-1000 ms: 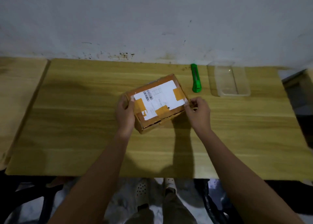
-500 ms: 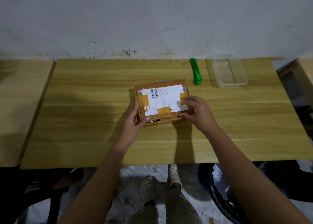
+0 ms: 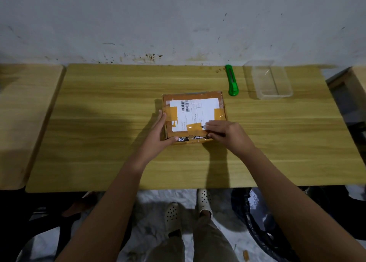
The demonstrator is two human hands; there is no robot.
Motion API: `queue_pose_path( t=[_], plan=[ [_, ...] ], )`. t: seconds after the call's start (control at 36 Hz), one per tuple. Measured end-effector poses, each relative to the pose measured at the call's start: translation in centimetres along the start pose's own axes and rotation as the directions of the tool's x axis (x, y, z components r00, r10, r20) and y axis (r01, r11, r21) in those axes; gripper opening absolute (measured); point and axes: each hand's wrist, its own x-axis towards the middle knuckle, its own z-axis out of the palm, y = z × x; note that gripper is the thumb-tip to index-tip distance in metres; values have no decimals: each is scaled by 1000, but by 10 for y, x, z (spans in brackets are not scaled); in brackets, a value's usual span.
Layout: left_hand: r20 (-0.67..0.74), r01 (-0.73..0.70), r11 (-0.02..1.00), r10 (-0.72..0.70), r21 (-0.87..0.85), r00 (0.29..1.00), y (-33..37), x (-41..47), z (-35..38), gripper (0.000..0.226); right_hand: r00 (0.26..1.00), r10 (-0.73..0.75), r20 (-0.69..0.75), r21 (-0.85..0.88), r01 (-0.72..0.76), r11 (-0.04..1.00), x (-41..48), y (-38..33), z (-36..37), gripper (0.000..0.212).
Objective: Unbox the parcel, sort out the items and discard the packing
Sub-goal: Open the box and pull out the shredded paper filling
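Two bare hands meet on a cardboard parcel (image 3: pixel 195 103) in the single head-camera view, which looks down from above. The parcel lies flat near the middle of a light wooden table (image 3: pixel 99 135), its top facing up. A white shipping label (image 3: pixel 200 111) with a barcode covers most of that top, and patches of brown tape (image 3: pixel 170 113) sit on its left, right and near edges. Along the near side a ragged strip shows black and white; what it is cannot be told.

The left hand (image 3: pixel 159 137) braces the parcel's near left corner. Its fingers (image 3: pixel 160 117) lie fairly straight and close together against the left side, and the thumb reaches across the near side. The right hand (image 3: pixel 227 134) grips the near right edge, with its fingers (image 3: pixel 214 124) curled on top of the parcel and the thumb pressed to the near side below them.

Toward the far right of the table, well apart from the parcel, a green utility knife (image 3: pixel 232 81) lies pointing at the wall. Just beside it, further right, stands a clear plastic container (image 3: pixel 271 81).

A stained pale wall (image 3: pixel 178 20) runs behind the table. Another wooden table (image 3: pixel 23 113) stands at the left. Below the near table edge, two feet in white perforated clogs (image 3: pixel 172 214) stand on a pale floor.
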Motion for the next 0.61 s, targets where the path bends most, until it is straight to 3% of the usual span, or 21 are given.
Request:
queue_pose_path(
  t=[0.11, 0.25, 0.42, 0.53, 0.61],
  plan=[
    [16, -14, 999, 14, 47, 1000, 4, -1, -3, 91, 990, -117, -80, -123, 106, 987, -8, 3, 12, 24],
    [-35, -53, 984, 60, 172, 998, 11, -5, -3, 85, 956, -81, -284, -129, 46, 991, -12, -7, 18, 21],
    [26, -183, 937, 184, 296, 983, 11, -7, -7, 59, 942, -19, -335, -56, 0, 998, -1, -13, 7, 24],
    [-87, -257, 937, 284, 237, 955, 18, -4, -7, 46, 922, -3, -388, 21, 12, 1000, 12, -21, -6, 23],
    [-199, -313, 937, 340, 155, 919, 31, 6, -7, 50, 896, 5, -444, 92, 40, 995, 23, -28, -21, 18]
  ],
)
